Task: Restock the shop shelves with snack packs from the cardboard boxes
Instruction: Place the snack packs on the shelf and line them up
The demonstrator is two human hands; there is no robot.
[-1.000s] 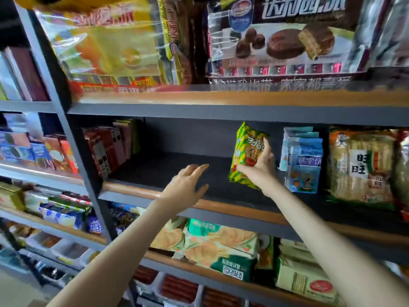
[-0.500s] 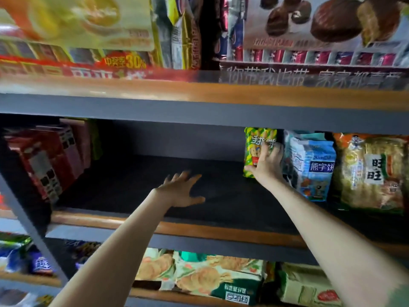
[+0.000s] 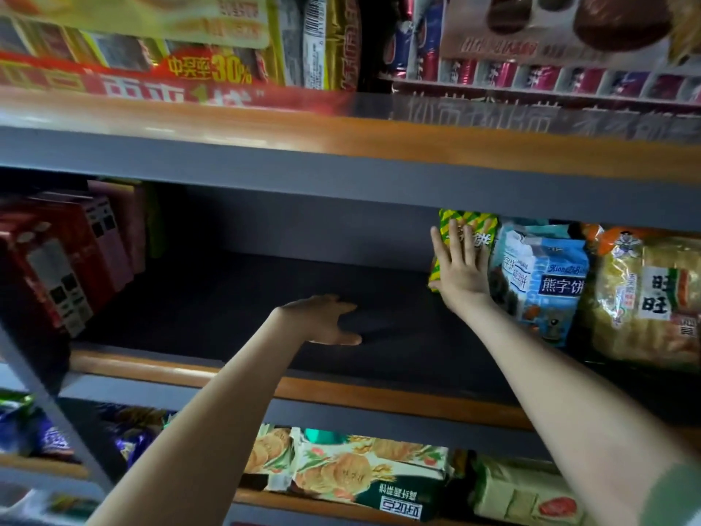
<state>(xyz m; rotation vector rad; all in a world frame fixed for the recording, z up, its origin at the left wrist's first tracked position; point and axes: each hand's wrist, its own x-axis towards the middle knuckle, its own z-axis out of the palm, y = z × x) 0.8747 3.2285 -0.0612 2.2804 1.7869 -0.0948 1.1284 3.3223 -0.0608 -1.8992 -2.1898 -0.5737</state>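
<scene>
A green-and-yellow striped snack pack (image 3: 478, 226) stands upright deep on the dark middle shelf (image 3: 235, 298), against a blue biscuit bag (image 3: 546, 282). My right hand (image 3: 461, 269) lies flat on the pack's face with straight fingers, pressing it toward the back. My left hand (image 3: 322, 320) hovers palm down over the bare middle of the shelf, fingers spread and holding nothing. No cardboard box is in view.
Red boxes (image 3: 57, 267) stand at the shelf's left end. A clear bag of rice crackers (image 3: 645, 298) sits at the right. The upper shelf edge (image 3: 341, 146) hangs low over the opening. Biscuit packs (image 3: 352, 476) fill the shelf below.
My right hand pushed the striped pack deeper and upright beside the blue bag, and its grip opened into a flat palm. My left hand dropped lower over the shelf. The camera moved closer.
</scene>
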